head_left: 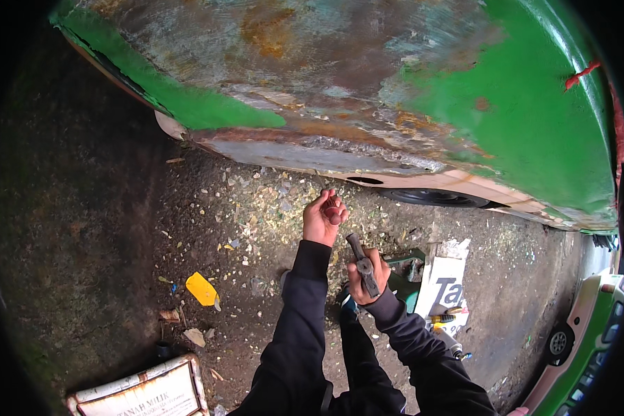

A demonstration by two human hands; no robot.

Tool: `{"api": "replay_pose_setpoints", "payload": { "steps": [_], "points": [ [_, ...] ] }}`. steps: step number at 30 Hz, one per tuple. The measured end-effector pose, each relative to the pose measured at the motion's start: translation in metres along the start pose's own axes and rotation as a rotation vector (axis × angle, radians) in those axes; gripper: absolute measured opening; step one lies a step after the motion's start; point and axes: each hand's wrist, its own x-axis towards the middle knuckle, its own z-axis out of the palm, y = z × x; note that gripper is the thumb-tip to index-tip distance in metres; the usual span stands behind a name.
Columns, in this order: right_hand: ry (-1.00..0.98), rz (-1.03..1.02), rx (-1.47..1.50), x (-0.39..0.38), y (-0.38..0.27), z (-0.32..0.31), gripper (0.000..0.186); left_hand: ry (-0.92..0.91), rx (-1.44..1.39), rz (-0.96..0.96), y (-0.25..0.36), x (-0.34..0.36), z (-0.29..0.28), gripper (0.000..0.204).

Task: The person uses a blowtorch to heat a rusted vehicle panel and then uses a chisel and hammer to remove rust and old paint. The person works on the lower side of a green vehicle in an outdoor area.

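A hammer is gripped in the right hand, near the green vehicle, whose paint is worn to rusty metal; the left hand is raised just beside it, fingers curled; whether anything is held in the left grip cannot be told; the ground is strewn with pale chips; a yellow piece is noted at left.

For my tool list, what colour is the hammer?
The hammer is dark grey; see the head view.
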Motion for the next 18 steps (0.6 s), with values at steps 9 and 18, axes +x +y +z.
{"api": "replay_pose_setpoints", "payload": {
  "steps": [9,18],
  "points": [
    [0.046,0.119,0.034,0.004,0.011,0.002,0.029,0.003,-0.001,0.0,0.002,0.006,0.005,0.019],
    [0.034,0.223,0.138,0.01,0.005,0.004,0.025,-0.008,0.016,-0.014,0.004,0.011,0.003,0.016]
  ]
}}
